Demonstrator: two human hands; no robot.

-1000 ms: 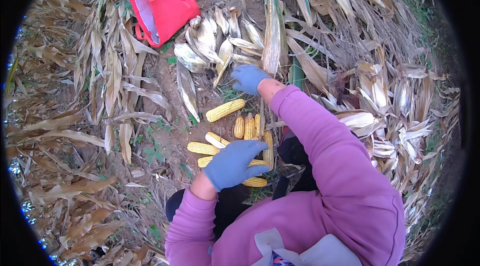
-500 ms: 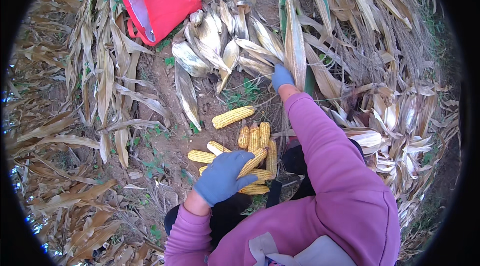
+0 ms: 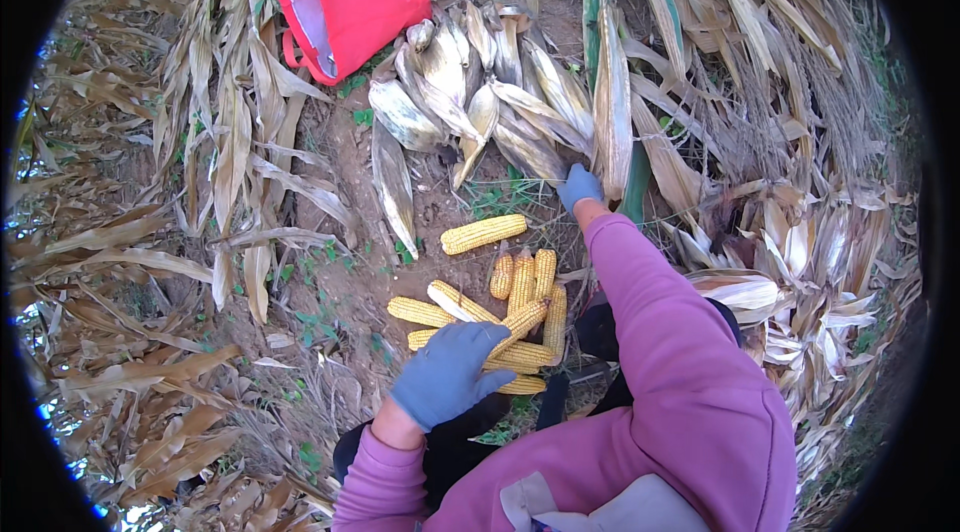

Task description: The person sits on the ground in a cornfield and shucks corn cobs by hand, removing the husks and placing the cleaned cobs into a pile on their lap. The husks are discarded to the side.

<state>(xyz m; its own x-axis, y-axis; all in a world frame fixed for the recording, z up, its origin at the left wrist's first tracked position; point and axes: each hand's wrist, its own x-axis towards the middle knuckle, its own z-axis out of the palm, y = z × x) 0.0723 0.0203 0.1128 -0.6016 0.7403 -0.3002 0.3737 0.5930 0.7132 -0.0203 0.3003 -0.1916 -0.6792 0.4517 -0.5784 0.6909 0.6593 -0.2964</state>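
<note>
Item one: a corn ear in dry husk (image 3: pixel 527 146), lying on the ground (image 3: pixel 345 147) at the near right edge of a heap of husk-covered ears (image 3: pixel 440 67); long axis slanting from upper left down to lower right, the lower end pointing at the right hand. Right hand (image 3: pixel 580 188), gloved in blue-grey, arm stretched forward, at that lower end and much the nearer of the two; fingers largely hidden, so whether they grip cannot be told. A long dry leaf (image 3: pixel 612 92) stands just beside it, to the right. Left hand (image 3: pixel 449 372), same glove, well apart and nearer the body, thumb spread from the fingers around the lower end of a bare yellow ear (image 3: pixel 524 320); firmness of hold cannot be told. Beneath and beyond: further yellow ears, one (image 3: pixel 484 234) lying separately. Outlying: red bag (image 3: pixel 375 7) beyond the heap, to its left; loose husks (image 3: pixel 790 267) to the right.
</note>
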